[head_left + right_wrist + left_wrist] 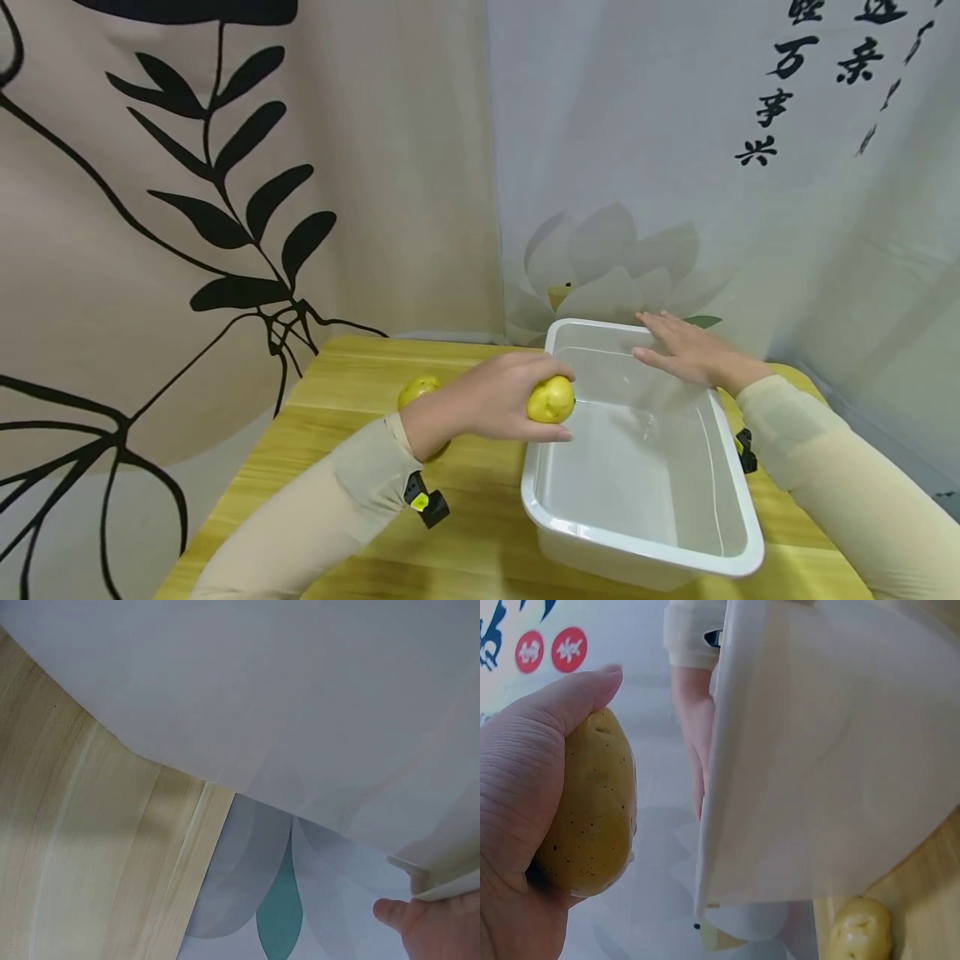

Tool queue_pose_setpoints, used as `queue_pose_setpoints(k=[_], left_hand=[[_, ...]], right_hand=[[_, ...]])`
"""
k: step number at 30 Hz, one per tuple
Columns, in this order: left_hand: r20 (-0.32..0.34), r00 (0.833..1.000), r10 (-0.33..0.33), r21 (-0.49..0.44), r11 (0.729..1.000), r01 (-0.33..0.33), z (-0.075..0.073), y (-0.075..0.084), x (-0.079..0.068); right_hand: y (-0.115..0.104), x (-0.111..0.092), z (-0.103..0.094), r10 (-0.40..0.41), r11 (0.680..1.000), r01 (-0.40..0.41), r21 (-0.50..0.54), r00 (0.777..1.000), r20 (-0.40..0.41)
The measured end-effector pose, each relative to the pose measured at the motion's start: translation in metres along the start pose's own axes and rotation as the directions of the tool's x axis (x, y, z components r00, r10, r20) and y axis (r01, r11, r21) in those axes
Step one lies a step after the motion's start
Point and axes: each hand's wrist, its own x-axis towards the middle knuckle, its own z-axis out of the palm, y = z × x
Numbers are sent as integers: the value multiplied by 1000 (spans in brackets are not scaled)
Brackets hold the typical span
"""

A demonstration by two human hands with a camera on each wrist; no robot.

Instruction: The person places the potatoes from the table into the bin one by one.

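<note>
While your left hand (504, 396) clasps one potato (551, 400), another potato (418, 388) lies left of that grip; rightward, your straight-fingered right hand (693, 354) touches the bin (637, 543).

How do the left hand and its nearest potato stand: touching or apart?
Touching: the left wrist view shows the left hand gripping the potato, no gap between.

Wood-grain table (472, 525) and printed backdrop (420, 208)
Left section (390, 125): black leafy stems (251, 137). Right section (637, 117): black characters (772, 108); a pale lotus print (603, 246) lower down.
</note>
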Motion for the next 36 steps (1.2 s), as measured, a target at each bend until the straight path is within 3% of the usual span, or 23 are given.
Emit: queue_pose_setpoints(k=[6, 11, 21, 36], left_hand=[[100, 994, 31, 12, 999, -33, -2, 11, 20], [195, 980, 34, 3, 999, -35, 1, 20, 38], [307, 950, 49, 41, 997, -65, 9, 37, 74], [465, 885, 31, 32, 998, -52, 48, 57, 115]], right_hand=[[-2, 1, 1, 15, 1000, -15, -3, 1000, 0], [-3, 0, 1, 14, 1000, -14, 2, 1000, 2], [1, 1, 3, -19, 998, 17, -68, 1000, -19], [0, -3, 2, -58, 995, 53, -90, 997, -59]])
